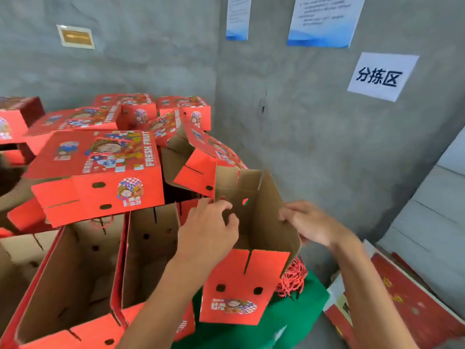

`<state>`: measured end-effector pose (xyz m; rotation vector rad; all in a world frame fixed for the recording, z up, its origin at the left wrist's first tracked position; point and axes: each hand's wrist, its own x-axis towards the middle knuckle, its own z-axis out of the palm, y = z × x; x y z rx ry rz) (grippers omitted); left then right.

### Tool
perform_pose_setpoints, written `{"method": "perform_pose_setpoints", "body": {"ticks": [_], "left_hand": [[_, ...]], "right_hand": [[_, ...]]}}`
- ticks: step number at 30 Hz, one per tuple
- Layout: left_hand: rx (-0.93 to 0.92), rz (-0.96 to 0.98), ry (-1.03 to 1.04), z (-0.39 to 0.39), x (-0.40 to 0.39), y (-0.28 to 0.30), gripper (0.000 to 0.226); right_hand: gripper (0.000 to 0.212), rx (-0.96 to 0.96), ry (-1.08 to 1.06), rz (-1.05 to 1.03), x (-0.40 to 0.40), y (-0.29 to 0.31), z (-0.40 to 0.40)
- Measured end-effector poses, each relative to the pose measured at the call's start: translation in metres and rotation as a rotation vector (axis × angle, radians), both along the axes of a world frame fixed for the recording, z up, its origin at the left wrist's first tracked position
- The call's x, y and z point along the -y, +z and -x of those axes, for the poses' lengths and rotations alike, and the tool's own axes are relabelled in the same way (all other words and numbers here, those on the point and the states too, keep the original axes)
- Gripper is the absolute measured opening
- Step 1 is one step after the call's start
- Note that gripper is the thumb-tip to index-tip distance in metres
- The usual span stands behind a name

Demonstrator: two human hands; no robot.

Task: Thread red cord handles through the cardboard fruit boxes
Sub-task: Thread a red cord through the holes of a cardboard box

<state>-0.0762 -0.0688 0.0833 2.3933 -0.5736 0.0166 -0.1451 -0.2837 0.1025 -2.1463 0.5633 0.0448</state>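
Box point(254, 230) held open: left hand point(208, 233) pinches inside, perhaps cord; right hand point(312, 222) grips wall.

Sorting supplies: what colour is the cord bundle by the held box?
Red with white flecks, head view.

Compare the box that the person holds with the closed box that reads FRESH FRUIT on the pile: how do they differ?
The held box is open, so its brown inside shows; the FRESH FRUIT box is closed, and only its red printed outside shows. The held box is in the air between the left hand and the right hand; the FRESH FRUIT box rests on other boxes. Both are red cardboard with two holes and a slit on one end.
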Motion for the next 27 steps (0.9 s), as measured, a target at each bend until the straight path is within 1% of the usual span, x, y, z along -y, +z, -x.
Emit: {"method": "perform_pose_setpoints", "body": {"ticks": [3, 6, 9, 11, 13, 16, 19, 22, 25, 27], "left_hand": [[-0.132, -0.115, 0.044, -0.018, 0.01, -0.034, 0.041], [-0.222, -0.208, 0.139, -0.028, 0.019, -0.071, 0.049], [-0.236, -0.276, 0.23, -0.032, 0.024, -0.101, 0.052], [-0.166, -0.364, 0.284, -0.034, 0.023, -0.117, 0.05], [-0.1, -0.425, 0.328, -0.035, 0.02, -0.127, 0.047], [-0.074, -0.459, 0.371, -0.035, 0.018, -0.136, 0.046], [-0.073, -0.435, 0.415, -0.036, 0.013, -0.137, 0.042], [-0.07, -0.402, 0.449, -0.039, 0.01, -0.136, 0.036], [-0.083, -0.392, 0.466, -0.042, 0.01, -0.13, 0.039], [-0.095, -0.443, 0.487, -0.041, 0.016, -0.13, 0.047]], "right_hand": [[0.022, -0.033, 0.065, -0.064, 0.015, -0.052, -0.026], [0.023, -0.046, 0.176, -0.096, 0.018, -0.101, -0.048], [0.025, -0.047, 0.255, -0.102, 0.012, -0.136, -0.064], [0.027, -0.024, 0.299, -0.026, 0.007, -0.152, -0.075], [0.029, 0.017, 0.324, 0.066, 0.004, -0.161, -0.087], [0.018, 0.045, 0.378, 0.072, -0.004, -0.166, -0.099], [0.033, 0.06, 0.408, -0.015, -0.007, -0.17, -0.105], [0.039, 0.088, 0.417, -0.101, -0.005, -0.173, -0.109], [0.035, 0.107, 0.435, -0.187, -0.006, -0.175, -0.111], [0.029, 0.091, 0.457, -0.256, -0.005, -0.176, -0.112]]}}
